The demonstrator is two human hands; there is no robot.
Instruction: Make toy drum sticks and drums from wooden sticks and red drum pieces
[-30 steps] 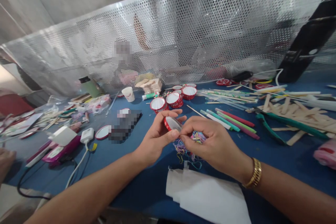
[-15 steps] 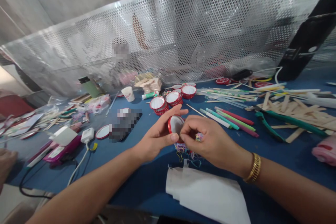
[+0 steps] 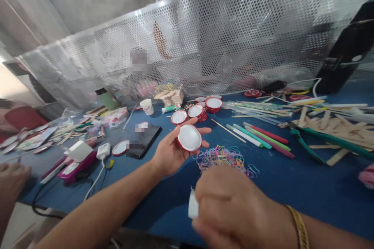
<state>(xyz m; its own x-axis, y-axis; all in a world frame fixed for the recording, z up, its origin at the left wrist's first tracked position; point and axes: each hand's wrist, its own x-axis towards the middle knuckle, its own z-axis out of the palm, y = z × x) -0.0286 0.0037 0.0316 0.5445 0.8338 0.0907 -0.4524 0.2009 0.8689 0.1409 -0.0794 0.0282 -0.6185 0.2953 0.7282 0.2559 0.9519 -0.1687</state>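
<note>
In the palm of my left hand (image 3: pixel 171 153) rests a round jar lid (image 3: pixel 189 138), white inside with a red rim, its inside facing up. The fingers curl loosely round its edge. Close to the camera, my right hand (image 3: pixel 233 208) is curled with its back toward me; its fingertips are hidden, and I cannot see what is in them. A piece of white cloth or paper (image 3: pixel 193 205) shows at its left edge, mostly covered by the hand. Just beyond lies a pile of small coloured rubber bands (image 3: pixel 223 157).
Stacked red-rimmed lids (image 3: pixel 196 112) stand behind, near a paper cup (image 3: pixel 147 106). Felt pens (image 3: pixel 265 136), green-handled pliers (image 3: pixel 309 146) and wooden sticks (image 3: pixel 336 124) lie right. A phone (image 3: pixel 146 142) and magenta glue gun (image 3: pixel 77 167) are left. Another person's hand (image 3: pixel 13 179) rests far left.
My right hand has left the lid and come back toward me, over the white sheet. My left hand has tipped the lid face up, and its fingers have spread. The rubber bands are uncovered.
</note>
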